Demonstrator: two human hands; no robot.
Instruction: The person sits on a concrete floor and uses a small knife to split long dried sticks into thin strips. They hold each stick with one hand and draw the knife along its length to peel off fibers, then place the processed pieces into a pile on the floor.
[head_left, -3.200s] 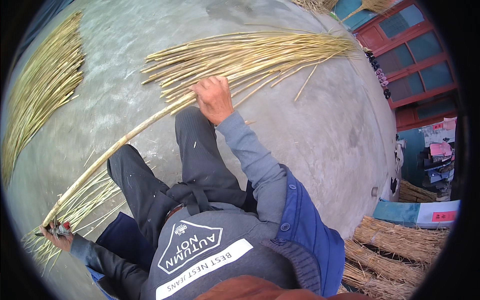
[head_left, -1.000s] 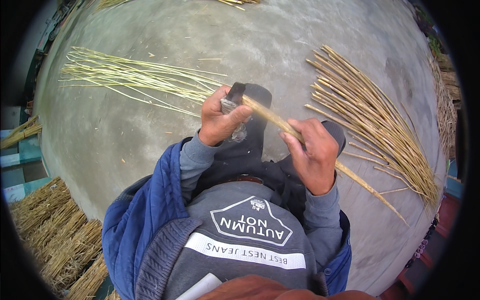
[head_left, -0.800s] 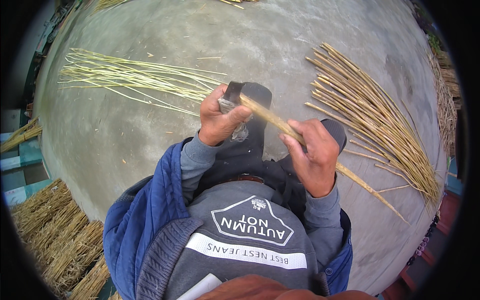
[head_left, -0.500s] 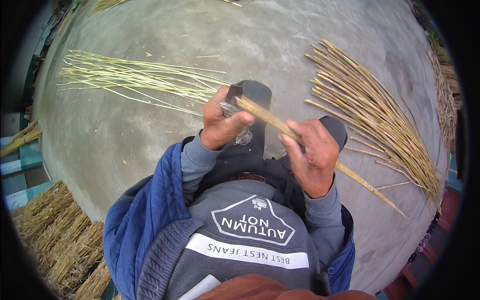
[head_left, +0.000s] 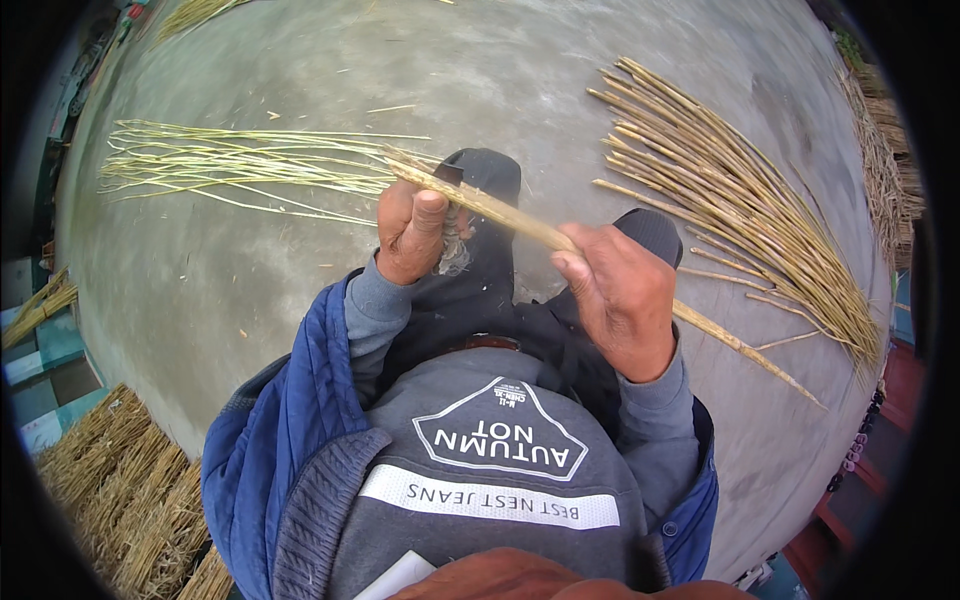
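A long tan plant stalk (head_left: 500, 212) runs slantwise across the space above my lap, its frayed far end past my left hand. My right hand (head_left: 628, 298) is closed round its middle, and the thin tail sticks out beyond that fist. My left hand (head_left: 403, 238) is closed on a dark-bladed knife (head_left: 448, 174) with a ragged cloth wrap (head_left: 455, 252) at its grip. The stalk lies across the blade and beside my left thumb, and it hides part of the blade. I cannot tell whether the left fingers also pinch the stalk.
Pale green peeled stems (head_left: 230, 160) are spread on the concrete floor (head_left: 300, 80) at the left. A fan of brown stalks (head_left: 740, 200) lies at the right. Dry straw bundles (head_left: 130, 490) stack at the lower left. My dark-trousered knees are below the hands.
The stalk has shifted left, its frayed end now passing over and beyond the blade. My right hand has turned, its knuckles more on top. The left hand sits slightly farther left.
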